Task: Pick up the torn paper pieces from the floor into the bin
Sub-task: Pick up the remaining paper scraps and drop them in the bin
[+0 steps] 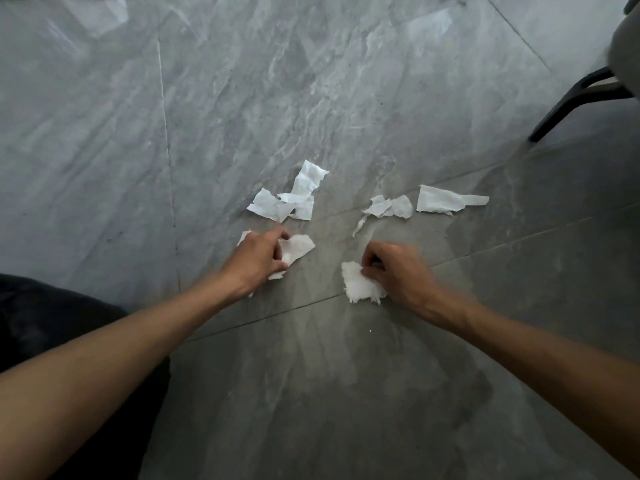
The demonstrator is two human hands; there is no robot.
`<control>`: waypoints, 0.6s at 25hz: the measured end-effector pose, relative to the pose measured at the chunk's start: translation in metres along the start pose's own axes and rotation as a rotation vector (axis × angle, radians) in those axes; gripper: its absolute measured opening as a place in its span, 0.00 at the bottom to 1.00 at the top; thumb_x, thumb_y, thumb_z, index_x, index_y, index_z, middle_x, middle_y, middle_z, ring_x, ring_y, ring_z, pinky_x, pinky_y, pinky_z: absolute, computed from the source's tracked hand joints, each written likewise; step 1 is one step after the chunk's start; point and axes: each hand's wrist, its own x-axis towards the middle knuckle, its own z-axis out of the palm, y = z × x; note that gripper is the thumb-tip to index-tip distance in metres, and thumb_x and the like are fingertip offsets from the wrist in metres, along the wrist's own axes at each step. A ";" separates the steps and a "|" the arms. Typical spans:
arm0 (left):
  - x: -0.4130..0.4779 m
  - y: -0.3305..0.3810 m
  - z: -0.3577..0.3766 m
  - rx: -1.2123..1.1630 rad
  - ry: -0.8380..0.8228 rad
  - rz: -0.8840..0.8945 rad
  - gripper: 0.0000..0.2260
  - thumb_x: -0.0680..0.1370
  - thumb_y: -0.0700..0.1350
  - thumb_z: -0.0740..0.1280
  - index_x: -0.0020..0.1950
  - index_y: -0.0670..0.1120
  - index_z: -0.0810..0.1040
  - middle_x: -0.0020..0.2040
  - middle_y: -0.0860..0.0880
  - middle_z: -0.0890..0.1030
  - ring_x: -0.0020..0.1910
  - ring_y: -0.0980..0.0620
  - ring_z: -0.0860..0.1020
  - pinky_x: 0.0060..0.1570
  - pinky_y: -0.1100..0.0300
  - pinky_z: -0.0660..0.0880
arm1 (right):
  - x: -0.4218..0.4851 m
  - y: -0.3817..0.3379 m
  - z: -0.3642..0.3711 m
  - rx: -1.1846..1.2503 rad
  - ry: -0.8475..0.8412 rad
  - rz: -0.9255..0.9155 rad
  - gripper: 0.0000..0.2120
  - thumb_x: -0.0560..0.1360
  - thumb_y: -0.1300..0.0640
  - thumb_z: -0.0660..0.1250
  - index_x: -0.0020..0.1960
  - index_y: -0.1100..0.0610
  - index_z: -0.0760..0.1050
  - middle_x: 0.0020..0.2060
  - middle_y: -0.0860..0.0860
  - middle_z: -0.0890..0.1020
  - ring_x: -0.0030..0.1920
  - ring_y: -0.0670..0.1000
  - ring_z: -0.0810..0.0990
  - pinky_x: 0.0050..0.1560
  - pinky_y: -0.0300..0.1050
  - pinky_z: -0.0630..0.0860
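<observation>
Curling shut, left hand (258, 259) grips one paper scrap (298, 247), right hand (398, 271) pinches another scrap (358, 285).

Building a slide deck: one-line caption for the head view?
Both hands, left and right, gather torn paper pieces from a grey tiled floor.

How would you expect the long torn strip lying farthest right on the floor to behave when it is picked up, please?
The long strip looks thin and creased, so it will probably droop limply. Its ragged edges suggest that it tears easily. Lying flat on the smooth floor, it may slide rather than lift.
</observation>
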 end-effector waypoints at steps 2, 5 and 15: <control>0.002 -0.003 0.008 0.051 0.037 0.018 0.15 0.69 0.37 0.74 0.54 0.41 0.77 0.46 0.45 0.78 0.45 0.45 0.78 0.46 0.55 0.73 | -0.004 -0.005 -0.003 0.010 -0.003 0.000 0.04 0.70 0.62 0.71 0.40 0.58 0.76 0.36 0.48 0.77 0.38 0.49 0.76 0.38 0.38 0.65; -0.001 -0.002 0.011 0.102 0.033 0.064 0.06 0.70 0.37 0.73 0.45 0.40 0.79 0.50 0.42 0.77 0.47 0.44 0.77 0.47 0.51 0.74 | -0.017 -0.011 -0.012 0.011 -0.005 0.040 0.03 0.71 0.61 0.71 0.40 0.57 0.76 0.36 0.48 0.78 0.38 0.48 0.76 0.34 0.35 0.65; -0.074 0.042 -0.135 -0.199 0.075 0.135 0.05 0.69 0.39 0.73 0.41 0.47 0.81 0.33 0.52 0.83 0.30 0.57 0.80 0.30 0.68 0.74 | -0.031 -0.105 -0.004 0.427 -0.065 0.268 0.03 0.70 0.61 0.72 0.40 0.55 0.79 0.33 0.49 0.80 0.34 0.47 0.77 0.39 0.42 0.73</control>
